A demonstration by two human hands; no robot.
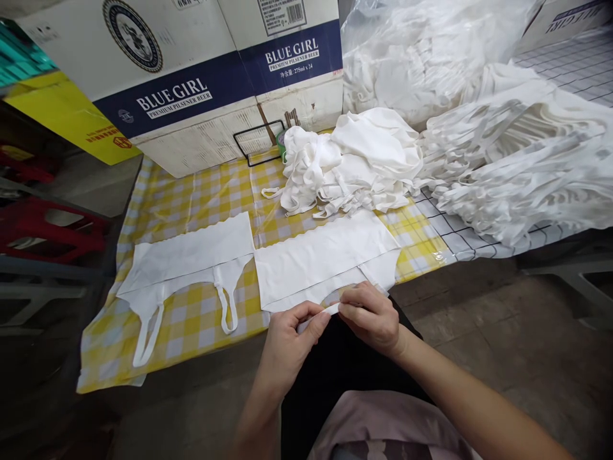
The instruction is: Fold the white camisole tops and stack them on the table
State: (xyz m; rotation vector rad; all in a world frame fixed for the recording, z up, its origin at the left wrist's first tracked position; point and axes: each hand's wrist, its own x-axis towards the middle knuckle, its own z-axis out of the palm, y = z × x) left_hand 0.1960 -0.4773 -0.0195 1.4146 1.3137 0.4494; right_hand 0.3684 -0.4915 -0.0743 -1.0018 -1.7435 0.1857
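The white garment (320, 262) lies flat at the near edge of the worktop (215, 188), its wide band spread on the cloth and its lower edge turned toward the person. That seems to leave the narrow white strip (332, 308), probably one of its straps, within easy reach over the lap. The left hand (293, 335) pinches one end of the strip between thumb and forefinger, with almost no gap between them. The right hand (372, 316) grasps the other end, its fingers curled in and nearly closed. A short length shows between the hands, which meet close together, likely to keep that piece straight and steady. Just to the left, a second garment (201, 252) is laid out the same way, its two straps hanging toward the near edge, presumably so both stay flat and untangled. Behind them is a loose heap of white garments (354, 163); to the right, a layered stack (522, 153) looks more orderly. A cardboard box (191, 76) stands at the back.
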